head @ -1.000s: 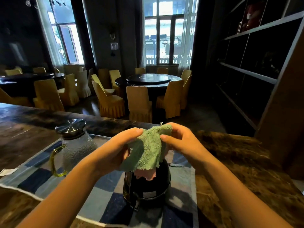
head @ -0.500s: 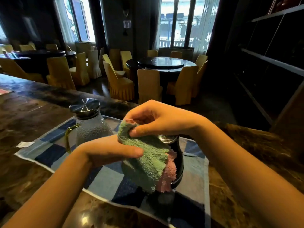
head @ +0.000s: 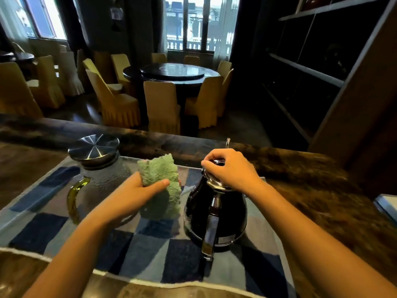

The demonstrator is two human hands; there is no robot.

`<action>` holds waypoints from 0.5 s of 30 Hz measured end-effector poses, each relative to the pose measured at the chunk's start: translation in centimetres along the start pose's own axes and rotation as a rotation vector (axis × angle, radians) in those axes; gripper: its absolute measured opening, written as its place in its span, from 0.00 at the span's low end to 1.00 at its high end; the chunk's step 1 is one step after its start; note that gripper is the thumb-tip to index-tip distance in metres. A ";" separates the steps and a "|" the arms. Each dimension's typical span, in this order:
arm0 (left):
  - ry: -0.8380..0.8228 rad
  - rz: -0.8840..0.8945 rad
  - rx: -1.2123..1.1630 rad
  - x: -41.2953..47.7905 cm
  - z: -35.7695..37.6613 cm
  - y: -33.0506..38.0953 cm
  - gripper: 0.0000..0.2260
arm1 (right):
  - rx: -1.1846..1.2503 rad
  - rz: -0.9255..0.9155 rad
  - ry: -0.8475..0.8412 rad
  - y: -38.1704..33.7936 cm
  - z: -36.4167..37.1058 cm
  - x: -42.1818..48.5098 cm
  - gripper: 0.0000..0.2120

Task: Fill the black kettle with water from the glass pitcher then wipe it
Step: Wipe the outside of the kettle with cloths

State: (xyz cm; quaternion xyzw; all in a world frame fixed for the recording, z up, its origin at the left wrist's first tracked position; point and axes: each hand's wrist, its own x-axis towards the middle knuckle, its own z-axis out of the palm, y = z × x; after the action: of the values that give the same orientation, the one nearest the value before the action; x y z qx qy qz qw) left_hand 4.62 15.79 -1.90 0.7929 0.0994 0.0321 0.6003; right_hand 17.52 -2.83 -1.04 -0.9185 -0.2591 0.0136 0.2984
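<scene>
On the table (head: 300,179), a checked mat (head: 150,250) carries the black kettle (head: 232,214), centre right; the right grip (head: 229,168) curls round its lid (head: 214,184). Just left, the left grip (head: 133,194) clutches a green cloth (head: 159,171) beside the glass pitcher (head: 103,175).

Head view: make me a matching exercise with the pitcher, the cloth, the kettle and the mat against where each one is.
Things:
1. glass pitcher
2. green cloth
3. black kettle
4. blue checked mat

Places:
A. right hand on its lid
B. spread under pitcher and kettle
C. gripped in the left hand
D. stands left of the cloth

Pairs: 1-D; 2-C; 3-A; 4-B
</scene>
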 end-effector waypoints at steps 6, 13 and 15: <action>0.200 0.033 -0.129 6.3 1.6 -2.7 0.15 | 0.086 0.168 0.159 -0.2 1.0 -0.7 0.23; -0.198 -0.140 -0.358 12.6 6.5 -4.8 0.17 | 0.120 0.263 0.263 0.1 1.7 -0.4 0.13; -0.314 -0.231 -0.429 12.4 7.4 -6.0 0.25 | 0.122 0.267 0.292 0.0 1.7 -0.4 0.12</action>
State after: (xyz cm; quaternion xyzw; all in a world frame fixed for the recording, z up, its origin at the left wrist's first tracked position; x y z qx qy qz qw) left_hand 17.26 12.74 -10.58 0.6264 0.0858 -0.1393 0.7621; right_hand 16.85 -2.07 -2.50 -0.9171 -0.0879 -0.0645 0.3833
